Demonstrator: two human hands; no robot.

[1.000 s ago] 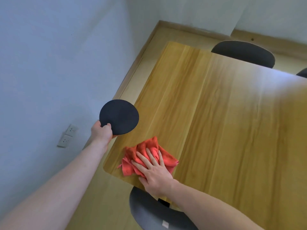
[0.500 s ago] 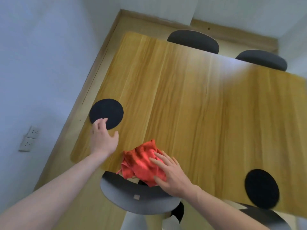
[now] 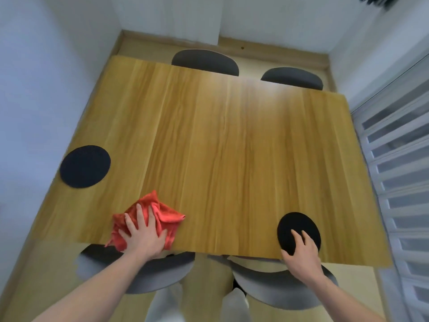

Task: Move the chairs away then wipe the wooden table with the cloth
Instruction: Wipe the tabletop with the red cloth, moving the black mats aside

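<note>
The wooden table fills the middle of the head view. A crumpled red cloth lies near its front edge, left of centre. My left hand presses flat on the cloth with fingers spread. My right hand rests at the front right edge, its straight fingers touching a round black mat. Two grey chairs stand tucked under the near edge, below my arms. Two more dark chairs stand at the far edge.
A second round black mat lies at the table's left edge, partly overhanging. White walls close in on the left and back. A slatted glass partition runs close along the table's right end. Wooden floor shows at the left.
The view swung right to take in the whole table. My left hand let go of the left mat and took over the cloth. My right hand left the cloth for the right mat.
</note>
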